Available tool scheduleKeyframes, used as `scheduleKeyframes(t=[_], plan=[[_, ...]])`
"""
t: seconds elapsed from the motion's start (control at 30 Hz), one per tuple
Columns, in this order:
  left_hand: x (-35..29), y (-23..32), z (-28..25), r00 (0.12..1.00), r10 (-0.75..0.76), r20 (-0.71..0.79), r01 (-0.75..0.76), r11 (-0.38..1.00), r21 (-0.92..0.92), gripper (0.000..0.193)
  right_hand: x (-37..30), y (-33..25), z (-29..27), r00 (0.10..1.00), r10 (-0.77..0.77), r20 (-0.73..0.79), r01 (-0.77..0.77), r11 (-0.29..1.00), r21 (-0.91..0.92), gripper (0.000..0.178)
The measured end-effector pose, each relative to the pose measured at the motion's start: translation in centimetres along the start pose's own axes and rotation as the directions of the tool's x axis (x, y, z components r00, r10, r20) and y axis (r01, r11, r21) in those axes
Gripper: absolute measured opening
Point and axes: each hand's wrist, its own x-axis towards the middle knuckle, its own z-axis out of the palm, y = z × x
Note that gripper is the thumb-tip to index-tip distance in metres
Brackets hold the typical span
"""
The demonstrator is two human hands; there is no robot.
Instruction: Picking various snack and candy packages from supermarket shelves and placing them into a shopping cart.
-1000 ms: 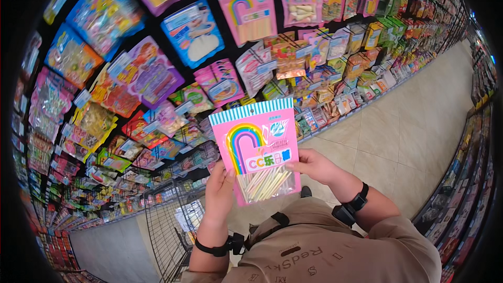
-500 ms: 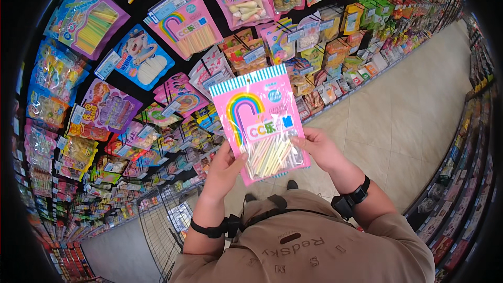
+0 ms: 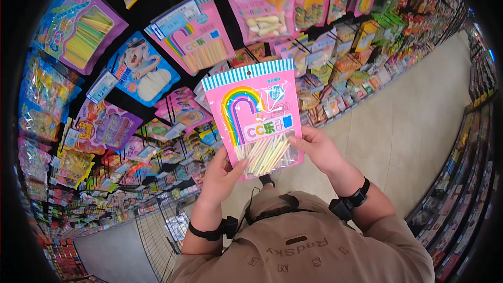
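A pink candy bag [image 3: 257, 118] with a rainbow print and a blue-striped top edge is held upright in front of my body. Pale yellow and white candy sticks show through its clear lower window. My left hand [image 3: 222, 175] grips the lower left edge, thumb on the front and fingers behind. At the lower right edge, my right hand [image 3: 314, 147] pinches the bag the same way. The fingertips behind the bag are hidden. A similar pink bag [image 3: 201, 42] hangs on the rack just beyond, partly covered by a price tag.
A candy rack [image 3: 131, 15] with several rows of hanging bags runs along the left and far side. A wire shopping cart [image 3: 157, 230] stands at my lower left. Beige tiled floor [image 3: 387, 120] lies to the right, bordered by another shelf [image 3: 445, 199] at the far right.
The bag stands slightly straighter and a little farther left, still in both hands. The rack bags appear larger and closer. A shoe below shows in a different position.
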Motion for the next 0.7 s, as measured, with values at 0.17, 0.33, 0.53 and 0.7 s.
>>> scheduleKeyframes(t=[0.17, 0.33, 0.53, 0.7], plan=[[3.6, 2.4, -3.2, 0.997, 0.076, -0.026, -0.075, 0.997, 0.004, 0.046, 5.5, -1.9, 1.5, 0.997, -0.078, 0.009, 0.078, 0.996, -0.041, 0.025], [6.3, 4.0, -7.0, 0.993, 0.090, -0.083, -0.083, 0.994, 0.075, 0.048, 10.4, -4.1, 3.3, 0.993, -0.111, 0.023, 0.113, 0.990, -0.087, 0.025], [8.9, 5.3, -10.7, 0.983, 0.159, -0.090, -0.157, 0.987, 0.031, 0.047, 14.5, -5.4, 4.9, 0.982, -0.168, 0.082, 0.175, 0.980, -0.093, 0.025], [10.4, 5.1, -13.0, 0.987, 0.151, -0.060, -0.149, 0.988, 0.037, 0.045, 16.7, -5.3, 5.3, 0.974, -0.200, 0.108, 0.207, 0.977, -0.057, 0.027]])
